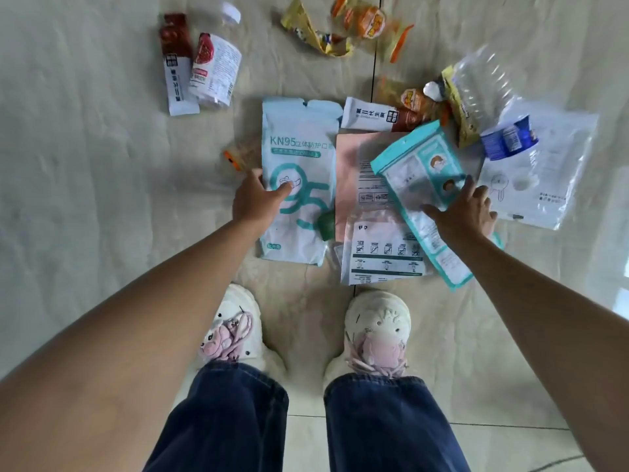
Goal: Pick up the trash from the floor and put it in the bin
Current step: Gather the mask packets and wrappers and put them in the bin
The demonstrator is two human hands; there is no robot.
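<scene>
- Nearest to the camera, two white shoes (376, 330) stand on the tiled floor (85, 165), and both bare arms reach down and forward to the litter just beyond the toes.
- At the left, the left hand (256, 199) lies on the near-left edge of the KN95 mask pouch (299, 172). Its fingers are half curled and a little apart, with the thumb on the printed face; it seems to be closing on the edge, but I cannot tell if the pouch is already lifted.
- At the right, the right hand (466, 209) rests flat on the teal mask packet (422, 189). The fingers are spread wide and pinch nothing yet.
- Between the two hands lie a pink sheet (350, 172) and a white instruction packet (381, 253), partly under the teal one.
- To do this step well, I would slide a thumb under one edge of each flat packet, because flat film on tile is hard to pinch from above.
- Farther right lie a clear mask bag (544, 172) and a crushed plastic bottle (483, 83).
- Farthest away are yellow snack wrappers (313, 32) and, at the left, two red-and-white snack sachets (197, 69).
- No bin is in view, so I cannot say where it is.
</scene>
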